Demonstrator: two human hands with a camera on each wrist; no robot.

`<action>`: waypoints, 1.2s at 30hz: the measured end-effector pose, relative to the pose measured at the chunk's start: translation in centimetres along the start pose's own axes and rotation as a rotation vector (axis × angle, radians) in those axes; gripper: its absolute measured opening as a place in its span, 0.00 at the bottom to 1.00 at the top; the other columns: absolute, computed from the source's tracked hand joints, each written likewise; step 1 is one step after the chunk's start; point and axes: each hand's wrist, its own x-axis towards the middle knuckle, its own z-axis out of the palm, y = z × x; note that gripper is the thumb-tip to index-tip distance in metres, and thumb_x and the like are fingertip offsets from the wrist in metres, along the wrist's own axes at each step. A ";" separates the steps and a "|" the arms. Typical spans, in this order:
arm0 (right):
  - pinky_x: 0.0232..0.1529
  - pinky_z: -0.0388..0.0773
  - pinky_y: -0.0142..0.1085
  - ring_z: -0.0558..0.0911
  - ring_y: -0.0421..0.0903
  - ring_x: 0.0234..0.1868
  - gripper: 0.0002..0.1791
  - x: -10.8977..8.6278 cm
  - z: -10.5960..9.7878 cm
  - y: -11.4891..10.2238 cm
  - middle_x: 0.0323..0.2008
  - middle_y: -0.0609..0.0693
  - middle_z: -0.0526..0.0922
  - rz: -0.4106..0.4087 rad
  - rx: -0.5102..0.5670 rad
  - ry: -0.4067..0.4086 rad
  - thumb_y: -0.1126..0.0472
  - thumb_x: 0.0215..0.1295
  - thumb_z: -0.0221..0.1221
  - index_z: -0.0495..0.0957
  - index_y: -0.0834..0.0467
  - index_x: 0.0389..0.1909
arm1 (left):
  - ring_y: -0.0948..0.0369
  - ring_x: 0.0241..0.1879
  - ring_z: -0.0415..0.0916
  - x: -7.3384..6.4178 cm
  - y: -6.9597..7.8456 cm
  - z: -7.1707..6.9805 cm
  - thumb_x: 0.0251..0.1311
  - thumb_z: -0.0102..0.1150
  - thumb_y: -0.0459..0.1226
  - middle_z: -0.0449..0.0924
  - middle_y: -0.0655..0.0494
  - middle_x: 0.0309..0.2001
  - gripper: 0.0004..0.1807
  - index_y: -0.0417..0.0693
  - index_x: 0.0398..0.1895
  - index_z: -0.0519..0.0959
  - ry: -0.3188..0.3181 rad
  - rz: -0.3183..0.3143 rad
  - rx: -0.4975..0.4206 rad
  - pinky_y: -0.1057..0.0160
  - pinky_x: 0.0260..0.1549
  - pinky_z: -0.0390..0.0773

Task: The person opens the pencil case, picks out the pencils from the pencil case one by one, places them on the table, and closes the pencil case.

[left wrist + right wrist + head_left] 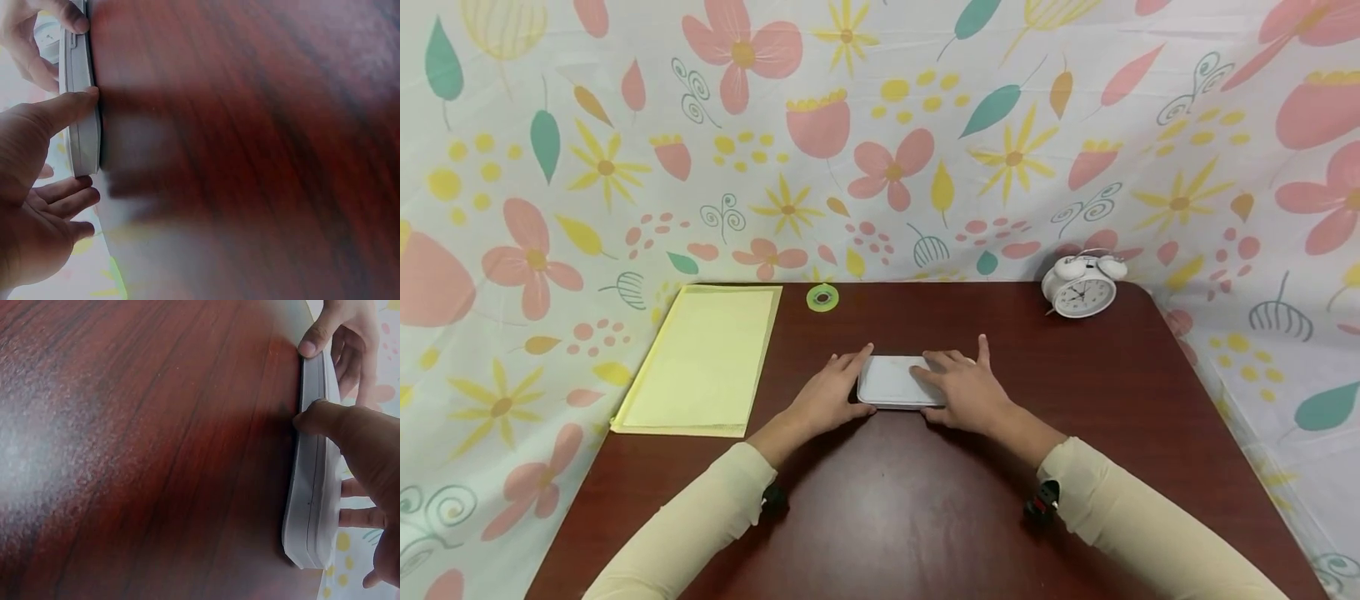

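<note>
The white case (pixel 889 382) lies between pinching fingers on the counter (pixel 880 492): left hand (pixel 833 392) at its left end, right hand (pixel 972 393) at its right.

White oblong case (pixel 891 383), rounded corners, closed along a thin side seam, lying flat between left hand (pixel 831 395) and right hand (pixel 968 392), right end under the right fingers.

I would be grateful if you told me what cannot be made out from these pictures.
Flat white case, right part of its top: covered by the right hand, head view.
Its underside: turned to the table, all views.
Alarm clock, exact minute: too small, head view.
Left hand: partly cut off by the left edge, left wrist view.
Sleeves: cut off by the bottom edge, head view.
</note>
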 end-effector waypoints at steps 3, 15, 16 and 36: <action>0.76 0.51 0.86 0.79 0.60 0.75 0.41 -0.1 0.1 -0.3 0.76 0.55 0.79 -0.012 -0.016 0.002 0.36 0.63 0.77 0.80 0.43 0.76 | 0.30 0.81 0.65 -0.1 -0.1 0.1 0.64 0.81 0.50 0.68 0.36 0.82 0.61 0.53 0.92 0.52 -0.001 -0.020 -0.035 0.37 0.74 0.77; 0.75 0.61 0.82 0.82 0.61 0.72 0.40 -0.1 0.0 -0.3 0.74 0.56 0.80 -0.045 -0.059 0.034 0.35 0.63 0.77 0.82 0.44 0.74 | 0.32 0.81 0.66 0.0 0.0 0.3 0.61 0.84 0.47 0.69 0.35 0.81 0.59 0.53 0.91 0.57 0.020 -0.042 -0.113 0.34 0.73 0.77; 0.75 0.61 0.82 0.82 0.61 0.72 0.40 0.0 0.0 -0.2 0.74 0.56 0.80 -0.044 -0.063 0.034 0.35 0.63 0.76 0.82 0.44 0.74 | 0.32 0.81 0.66 0.1 0.1 0.3 0.61 0.84 0.47 0.69 0.35 0.81 0.60 0.53 0.91 0.57 0.022 -0.044 -0.117 0.35 0.73 0.77; 0.68 0.40 0.94 0.80 0.61 0.76 0.38 1.1 -2.9 1.7 0.78 0.55 0.79 0.011 0.259 -0.146 0.42 0.73 0.71 0.76 0.45 0.81 | 0.33 0.85 0.59 0.8 0.0 0.1 0.58 0.86 0.50 0.66 0.37 0.84 0.69 0.63 0.94 0.46 -0.004 -0.151 -0.169 0.34 0.77 0.72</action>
